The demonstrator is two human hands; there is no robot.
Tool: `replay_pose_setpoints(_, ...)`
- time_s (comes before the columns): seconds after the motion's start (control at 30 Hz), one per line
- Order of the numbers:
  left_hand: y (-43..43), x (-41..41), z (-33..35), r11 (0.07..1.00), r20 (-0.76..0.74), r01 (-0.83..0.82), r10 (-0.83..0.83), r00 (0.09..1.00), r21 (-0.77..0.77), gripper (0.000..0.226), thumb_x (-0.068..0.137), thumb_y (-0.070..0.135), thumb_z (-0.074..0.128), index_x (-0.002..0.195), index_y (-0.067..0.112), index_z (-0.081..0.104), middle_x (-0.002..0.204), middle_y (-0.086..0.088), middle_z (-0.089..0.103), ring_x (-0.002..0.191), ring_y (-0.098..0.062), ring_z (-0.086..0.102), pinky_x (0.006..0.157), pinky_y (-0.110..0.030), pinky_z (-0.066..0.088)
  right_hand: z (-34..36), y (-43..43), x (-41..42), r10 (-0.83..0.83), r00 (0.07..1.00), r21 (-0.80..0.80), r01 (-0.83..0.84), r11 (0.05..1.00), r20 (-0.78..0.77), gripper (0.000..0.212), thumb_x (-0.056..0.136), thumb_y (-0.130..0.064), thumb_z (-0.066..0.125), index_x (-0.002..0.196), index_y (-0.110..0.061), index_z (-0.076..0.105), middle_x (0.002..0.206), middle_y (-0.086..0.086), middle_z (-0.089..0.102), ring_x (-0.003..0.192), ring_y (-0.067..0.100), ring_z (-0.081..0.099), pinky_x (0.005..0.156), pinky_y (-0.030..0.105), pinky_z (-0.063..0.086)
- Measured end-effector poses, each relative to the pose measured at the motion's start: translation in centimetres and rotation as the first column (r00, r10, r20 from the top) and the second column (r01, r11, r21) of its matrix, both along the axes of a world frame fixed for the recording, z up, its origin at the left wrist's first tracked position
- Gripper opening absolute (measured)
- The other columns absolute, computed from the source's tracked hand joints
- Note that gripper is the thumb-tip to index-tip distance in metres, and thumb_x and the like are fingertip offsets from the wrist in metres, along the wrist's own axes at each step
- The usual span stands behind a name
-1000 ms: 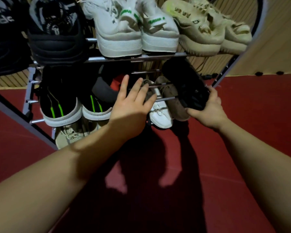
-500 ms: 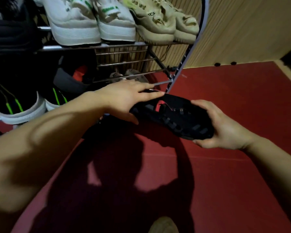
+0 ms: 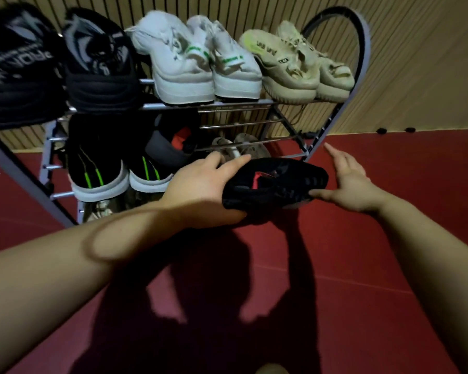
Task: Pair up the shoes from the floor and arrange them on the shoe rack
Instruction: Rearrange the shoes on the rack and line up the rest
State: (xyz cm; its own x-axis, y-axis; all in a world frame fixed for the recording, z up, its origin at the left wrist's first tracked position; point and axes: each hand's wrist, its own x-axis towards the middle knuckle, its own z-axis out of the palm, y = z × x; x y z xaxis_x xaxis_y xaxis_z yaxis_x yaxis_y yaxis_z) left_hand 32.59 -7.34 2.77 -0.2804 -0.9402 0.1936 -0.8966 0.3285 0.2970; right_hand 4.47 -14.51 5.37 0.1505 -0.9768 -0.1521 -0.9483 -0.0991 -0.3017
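Item: black shoe (image 3: 276,184) with red lining, held sideways above the red floor (image 3: 389,238), just in front of the right part of the shoe rack (image 3: 227,106) at the level of its middle rails and not resting on any shelf. Left hand (image 3: 200,190): grips the shoe's heel end, fingers laid over the top edge and thumb curled beneath. Right hand (image 3: 354,184): palm spread and fingers straight, only the thumb touching the toe end (nothing is clasped). Top shelf, left to right: black pair with grey print (image 3: 97,66), white pair with green tabs (image 3: 179,66), beige pair (image 3: 281,63), all with heels toward the camera. Middle shelf: black pair with green stripes and white soles (image 3: 95,168) at the left; beside it a dark shoe with grey collar and red lining (image 3: 170,147), tilted and partly behind the left hand. Behind the rails further right: pale shoes (image 3: 238,147), mostly hidden. Bottom level: a tan shoe (image 3: 100,209), partly visible under the striped pair. Backdrop: slatted wooden wall (image 3: 416,63). Shadows of both arms fall on the floor below the shoe.
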Motion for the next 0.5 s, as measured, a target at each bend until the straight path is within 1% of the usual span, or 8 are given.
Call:
replay_pose_setpoints(0.1, 1.3, 1.7, 0.8, 0.994, 0.019, -0.036, 0.038, 0.999, -0.104, 0.091, 0.060, 0.068, 0.050, 0.143, 0.035, 0.032, 0.118, -0.002, 0.050, 0.104, -0.025, 0.057, 0.081, -0.035, 0.051, -0.3, -0.1, 0.6, -0.091, 0.938, 0.203, 0.023, 0.979, 0.333, 0.095, 0.079, -0.033, 0.072, 0.148, -0.036, 0.007, 0.156, 0.005, 0.013, 0.143, 0.025, 0.014, 0.116, 0.045, 0.020)
replay_pose_setpoints(0.17, 2.3, 3.1, 1.0, 0.979, 0.042, -0.003, 0.012, 0.999, -0.204, 0.088, 0.061, 0.065, 0.050, 0.139, 0.027, 0.042, 0.115, -0.005, 0.054, 0.097, -0.028, 0.060, 0.074, -0.034, 0.052, -0.5, 0.3, 1.2, -0.159, 0.812, 0.324, -0.039, 0.945, 0.561, 0.075, 0.085, -0.019, 0.065, 0.145, -0.034, 0.022, 0.149, 0.001, 0.032, 0.138, 0.022, 0.029, 0.113, 0.042, 0.028)
replay_pose_setpoints(0.23, 3.1, 4.6, 1.1, 0.967, 0.056, 0.031, -0.018, 0.998, -0.254, 0.084, 0.063, 0.061, 0.054, 0.136, 0.019, 0.048, 0.114, -0.009, 0.056, 0.093, -0.030, 0.061, 0.072, -0.036, 0.051, -0.8, 0.6, 2.3, -0.265, 0.643, 0.415, -0.091, 0.905, 0.719, 0.056, 0.084, -0.009, 0.059, 0.132, -0.032, 0.041, 0.136, 0.001, 0.049, 0.125, 0.021, 0.045, 0.104, 0.039, 0.034)
replay_pose_setpoints(0.3, 3.8, 6.3, 0.9, 0.960, 0.095, 0.061, -0.036, 0.995, -0.274, 0.084, 0.065, 0.059, 0.059, 0.136, 0.014, 0.048, 0.116, -0.012, 0.056, 0.097, -0.031, 0.059, 0.075, -0.037, 0.051, -1.0, 0.6, 4.1, -0.311, 0.525, 0.436, -0.130, 0.891, 0.792, 0.043, 0.084, -0.005, 0.042, 0.119, -0.028, 0.052, 0.123, 0.003, 0.056, 0.111, 0.021, 0.051, 0.096, 0.038, 0.035)
replay_pose_setpoints(0.37, 4.5, 8.2, 0.5, 0.958, 0.101, 0.045, -0.016, 0.995, -0.284, 0.084, 0.067, 0.058, 0.061, 0.136, 0.011, 0.047, 0.117, -0.014, 0.055, 0.099, -0.033, 0.058, 0.078, -0.039, 0.051, -1.0, 0.3, 6.4, -0.326, 0.435, 0.432, -0.170, 0.886, 0.839, 0.049, 0.081, 0.000, 0.031, 0.113, -0.026, 0.056, 0.111, 0.000, 0.060, 0.100, 0.018, 0.053, 0.089, 0.034, 0.038)
replay_pose_setpoints(0.4, 5.0, 9.1, 0.4, 0.958, 0.087, 0.019, 0.006, 0.996, -0.285, 0.084, 0.068, 0.057, 0.062, 0.136, 0.011, 0.046, 0.117, -0.015, 0.055, 0.100, -0.033, 0.058, 0.079, -0.039, 0.050, -1.0, 0.3, 7.7, -0.343, 0.383, 0.437, -0.192, 0.878, 0.858, 0.049, 0.075, -0.001, 0.033, 0.107, -0.027, 0.060, 0.104, -0.002, 0.062, 0.095, 0.016, 0.054, 0.086, 0.033, 0.039)
replay_pose_setpoints(0.47, 6.0, 10.9, 0.1, 0.959, 0.056, -0.041, 0.059, 0.997, -0.282, 0.084, 0.069, 0.058, 0.061, 0.136, 0.010, 0.044, 0.118, -0.017, 0.054, 0.103, -0.032, 0.055, 0.082, -0.038, 0.048, -1.2, 0.0, 10.1, -0.409, 0.220, 0.456, -0.248, 0.854, 0.886, 0.044, 0.062, -0.008, 0.041, 0.092, -0.026, 0.068, 0.090, -0.004, 0.067, 0.084, 0.016, 0.059, 0.083, 0.034, 0.043)
replay_pose_setpoints(0.5, 6.7, 11.8, -0.1, 0.958, 0.048, -0.066, 0.083, 0.995, -0.280, 0.084, 0.070, 0.058, 0.059, 0.136, 0.009, 0.044, 0.118, -0.018, 0.054, 0.104, -0.031, 0.054, 0.083, -0.038, 0.047, -1.4, -0.2, 11.3, -0.447, 0.137, 0.467, -0.262, 0.845, 0.884, 0.045, 0.057, -0.010, 0.046, 0.091, -0.024, 0.071, 0.087, -0.002, 0.067, 0.079, 0.017, 0.061, 0.082, 0.035, 0.046)
